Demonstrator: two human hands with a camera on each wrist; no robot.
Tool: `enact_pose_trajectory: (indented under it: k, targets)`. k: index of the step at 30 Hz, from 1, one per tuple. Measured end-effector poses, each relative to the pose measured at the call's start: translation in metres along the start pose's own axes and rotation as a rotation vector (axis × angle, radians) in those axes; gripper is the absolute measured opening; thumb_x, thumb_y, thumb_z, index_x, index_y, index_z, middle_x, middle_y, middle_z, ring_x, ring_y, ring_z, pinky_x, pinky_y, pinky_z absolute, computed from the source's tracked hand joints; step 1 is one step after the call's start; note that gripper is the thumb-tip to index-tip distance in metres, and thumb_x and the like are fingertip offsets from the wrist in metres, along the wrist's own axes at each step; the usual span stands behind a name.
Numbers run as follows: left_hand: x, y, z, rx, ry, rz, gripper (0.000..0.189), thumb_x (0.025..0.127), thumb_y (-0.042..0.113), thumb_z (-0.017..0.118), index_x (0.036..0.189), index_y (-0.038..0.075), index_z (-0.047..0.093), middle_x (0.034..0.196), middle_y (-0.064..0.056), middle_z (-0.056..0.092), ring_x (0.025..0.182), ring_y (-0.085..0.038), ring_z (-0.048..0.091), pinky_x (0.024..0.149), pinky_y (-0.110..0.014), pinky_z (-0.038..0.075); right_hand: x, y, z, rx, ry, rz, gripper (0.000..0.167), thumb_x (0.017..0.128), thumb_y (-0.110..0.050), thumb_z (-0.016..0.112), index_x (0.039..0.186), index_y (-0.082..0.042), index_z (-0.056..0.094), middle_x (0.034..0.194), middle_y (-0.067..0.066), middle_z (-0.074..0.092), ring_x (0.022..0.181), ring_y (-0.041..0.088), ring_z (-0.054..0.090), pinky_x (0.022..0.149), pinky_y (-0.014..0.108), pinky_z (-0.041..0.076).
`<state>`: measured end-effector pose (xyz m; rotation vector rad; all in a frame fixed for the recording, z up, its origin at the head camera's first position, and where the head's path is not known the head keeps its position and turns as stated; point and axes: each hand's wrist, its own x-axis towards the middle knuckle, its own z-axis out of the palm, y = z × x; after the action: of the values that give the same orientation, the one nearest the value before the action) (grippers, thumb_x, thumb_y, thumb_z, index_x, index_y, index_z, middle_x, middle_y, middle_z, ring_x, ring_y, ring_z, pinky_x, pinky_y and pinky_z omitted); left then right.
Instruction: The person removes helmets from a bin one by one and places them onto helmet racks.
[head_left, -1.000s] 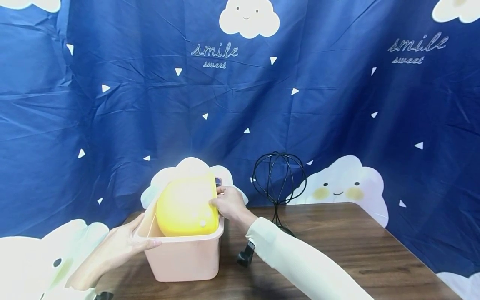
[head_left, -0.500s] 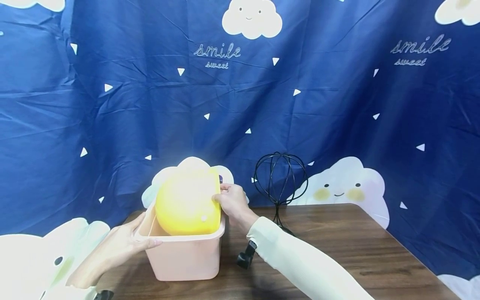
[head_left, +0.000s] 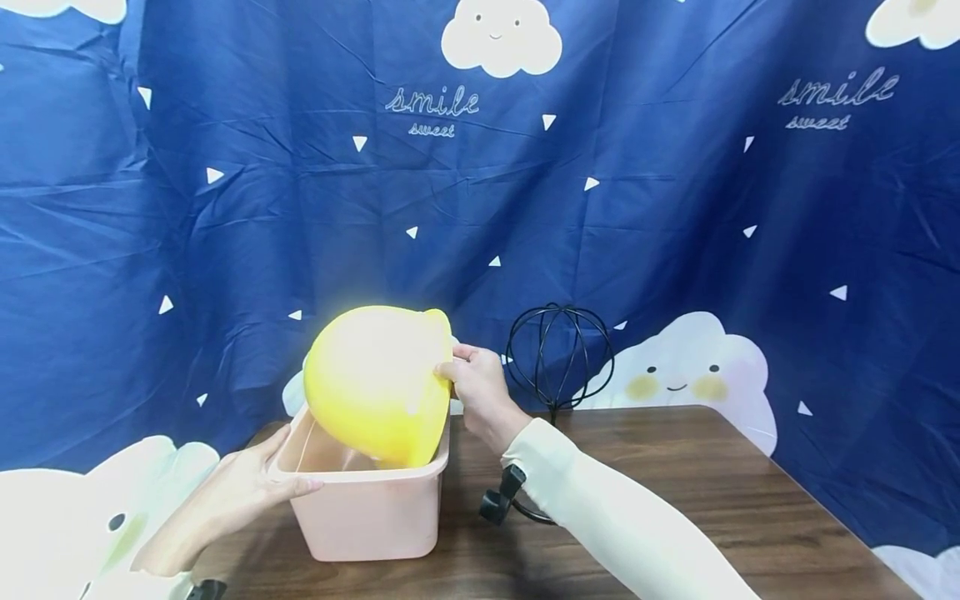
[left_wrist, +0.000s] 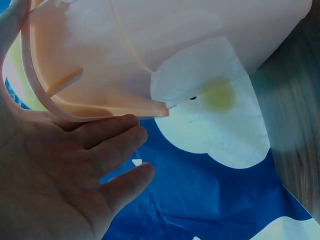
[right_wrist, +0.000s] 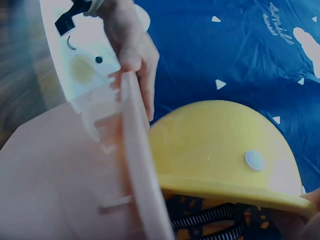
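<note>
My right hand [head_left: 483, 396] pinches the brim of a yellow hard hat [head_left: 367, 375] between thumb and fingers. Tilted on its side, the hat rises over the pink plastic bin [head_left: 375, 517], its lower edge overlapping the bin's mouth. Black straps [right_wrist: 210, 215] show inside the shell in the right wrist view, and a round white knob [right_wrist: 254, 160] sits on its side. At the bin's near left corner, my left hand [head_left: 236, 492] rests with thumb across the front and straight fingers along the outer wall. Those fingers [left_wrist: 112, 145] lie spread in the left wrist view.
Right of the bin stands a black wire stand [head_left: 555, 354] with a globe-shaped top, its base partly behind my right forearm. Everything stands on a dark wooden table [head_left: 675, 475]. Behind it hangs a blue curtain [head_left: 637, 242] printed with clouds and triangles.
My right hand has raised the hard hat up out of the bin and slightly rightward, tipping it more. The left hand and the bin have stayed put.
</note>
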<state>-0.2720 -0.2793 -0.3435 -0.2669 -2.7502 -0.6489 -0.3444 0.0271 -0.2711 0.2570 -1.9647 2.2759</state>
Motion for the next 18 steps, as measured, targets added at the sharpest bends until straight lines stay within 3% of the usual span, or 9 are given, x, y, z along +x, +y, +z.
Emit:
enact_pose_trajectory:
  k: [9, 13, 18]
  targets:
    - [-0.001, 0.000, -0.001, -0.005, 0.010, 0.008, 0.101, 0.080, 0.072, 0.070, 0.159, 0.020, 0.036, 0.139, -0.014, 0.065, 0.122, -0.039, 0.065, 0.092, -0.061, 0.054, 0.007, -0.023, -0.010, 0.189, 0.081, -0.037, 0.031, 0.086, 0.010, 0.059, 0.116, 0.011, 0.067, 0.092, 0.010, 0.072, 0.076, 0.011, 0.071, 0.069, 0.023, 0.060]
    - [-0.002, -0.001, 0.000, 0.002, 0.020, 0.013, 0.101, 0.079, 0.072, 0.071, 0.158, 0.019, 0.036, 0.139, -0.015, 0.065, 0.123, -0.041, 0.065, 0.091, -0.061, 0.054, 0.008, -0.038, -0.017, 0.240, 0.101, -0.042, 0.034, 0.086, 0.011, 0.059, 0.119, 0.011, 0.066, 0.097, 0.012, 0.072, 0.078, 0.011, 0.072, 0.070, 0.023, 0.060]
    - [-0.001, -0.002, 0.001, 0.001, 0.020, 0.010, 0.101, 0.079, 0.072, 0.071, 0.158, 0.021, 0.037, 0.138, -0.015, 0.065, 0.122, -0.042, 0.065, 0.090, -0.061, 0.055, 0.009, -0.057, -0.028, 0.301, 0.102, -0.048, 0.036, 0.088, 0.012, 0.058, 0.123, 0.010, 0.065, 0.112, 0.017, 0.070, 0.088, 0.014, 0.074, 0.084, 0.029, 0.062]
